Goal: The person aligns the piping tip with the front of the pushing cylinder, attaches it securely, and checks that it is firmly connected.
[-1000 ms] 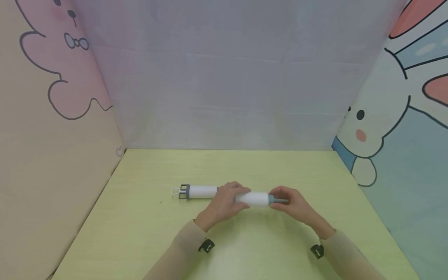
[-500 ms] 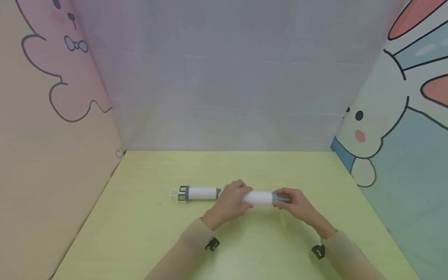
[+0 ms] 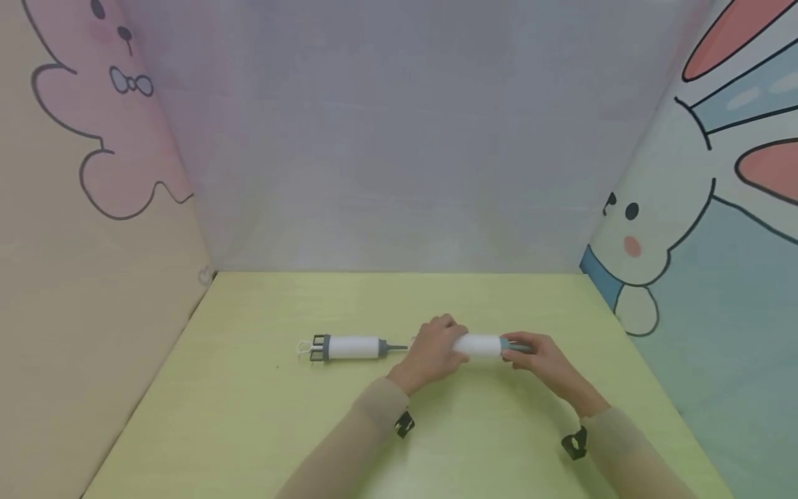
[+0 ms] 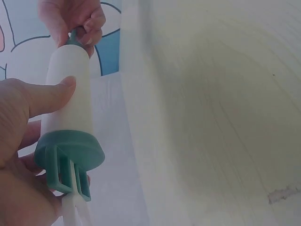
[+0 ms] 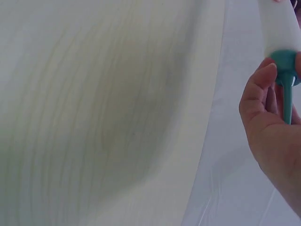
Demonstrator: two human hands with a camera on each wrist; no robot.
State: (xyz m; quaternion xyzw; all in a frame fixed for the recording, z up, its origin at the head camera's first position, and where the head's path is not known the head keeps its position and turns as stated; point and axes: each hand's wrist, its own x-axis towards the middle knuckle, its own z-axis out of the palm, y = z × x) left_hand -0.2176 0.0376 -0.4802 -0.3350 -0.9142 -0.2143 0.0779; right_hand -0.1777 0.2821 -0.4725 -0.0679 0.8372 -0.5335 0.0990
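Observation:
My left hand [image 3: 433,350] grips the white barrel of a large plunger syringe [image 3: 479,346], held lengthwise across the view. In the left wrist view, the thumb lies along the syringe barrel [image 4: 70,103], above a green collar [image 4: 70,149] with finger loops and a white plunger end. At the other end, my right hand [image 3: 539,357] has its fingers round the green nozzle cap [image 5: 285,66], with the thin spout running down past the palm. A second white syringe [image 3: 353,347] with dark grey ends lies on the table, left of my left hand, its nozzle pointing right.
The pale yellow table [image 3: 262,430] carries both hands' shadows. A plain pale backdrop [image 3: 386,138] stands behind it. Side panels with cartoon figures, pink at left [image 3: 131,166] and a rabbit [image 3: 648,229] at right, border the table.
Both hands have shifted right together with the green-ended syringe. The grey syringe's nozzle, earlier behind the left hand, now shows.

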